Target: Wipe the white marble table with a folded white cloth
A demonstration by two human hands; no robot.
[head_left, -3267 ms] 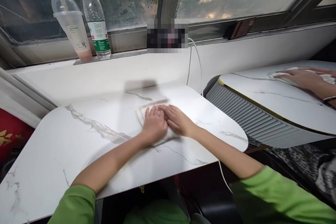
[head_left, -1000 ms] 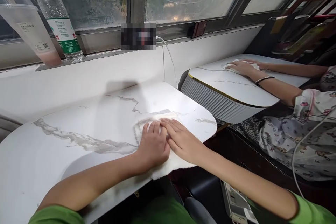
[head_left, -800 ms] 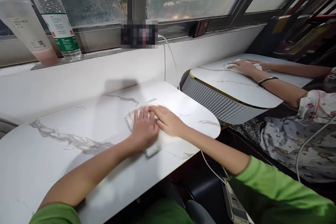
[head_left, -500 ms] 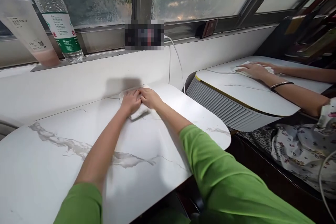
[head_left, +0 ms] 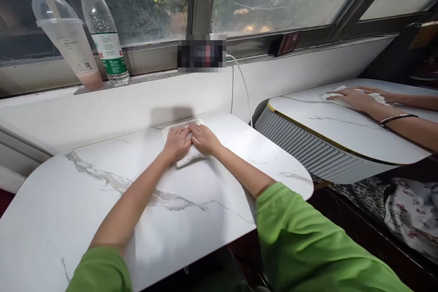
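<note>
While the left hand and right hand rest flat, each grip unclenched atop the white cloth near the bench's twelve o'clock edge, level palms should spread pressure evenly and avoid bunching it.

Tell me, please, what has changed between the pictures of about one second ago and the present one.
The white cloth, under the left hand and right hand, has moved from the near edge of the table to its far side, by the wall. Both hands stay on it; the bottle and cup still stand by the window.
</note>
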